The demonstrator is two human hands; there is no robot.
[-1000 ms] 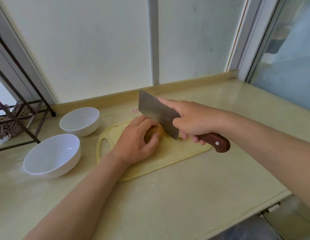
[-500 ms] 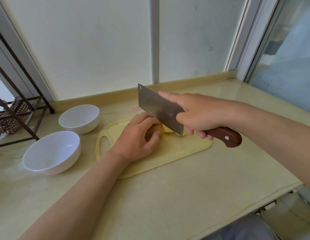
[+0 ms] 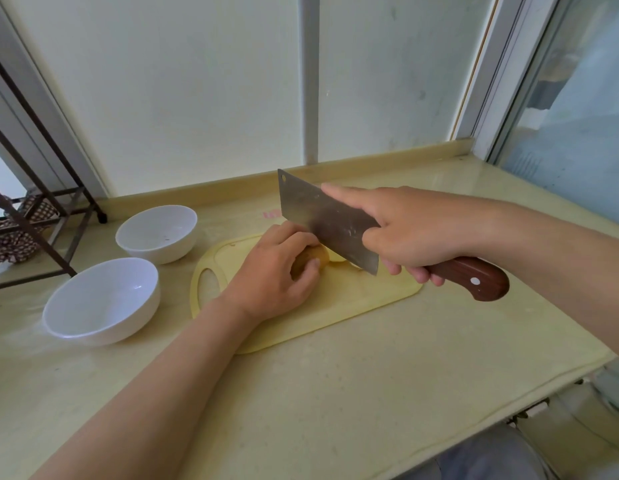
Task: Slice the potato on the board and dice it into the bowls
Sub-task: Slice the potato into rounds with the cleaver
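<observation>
A brown-skinned potato [image 3: 309, 259] lies on the pale yellow cutting board [image 3: 335, 306]. My left hand [image 3: 273, 275] curls over it and holds it down, hiding most of it. My right hand [image 3: 408, 233] grips the wooden handle of a cleaver [image 3: 328, 223], index finger laid along the blade's spine. The blade stands above the potato's right end, its lower edge just over the board. A pale cut slice [image 3: 339, 259] lies on the board beside the potato, partly hidden by the blade. Two white bowls, one at the back [image 3: 157, 233] and one nearer [image 3: 100, 301], stand left of the board.
A dark metal rack [image 3: 34, 216] with patterned cloth on it stands at the far left of the beige counter [image 3: 335, 393]. A wall and window frame run along the back. The counter's front edge drops off at the lower right.
The cleaver has lifted up off the potato after a cut, leaving a pale slice on the board. My left hand stays on the potato.
</observation>
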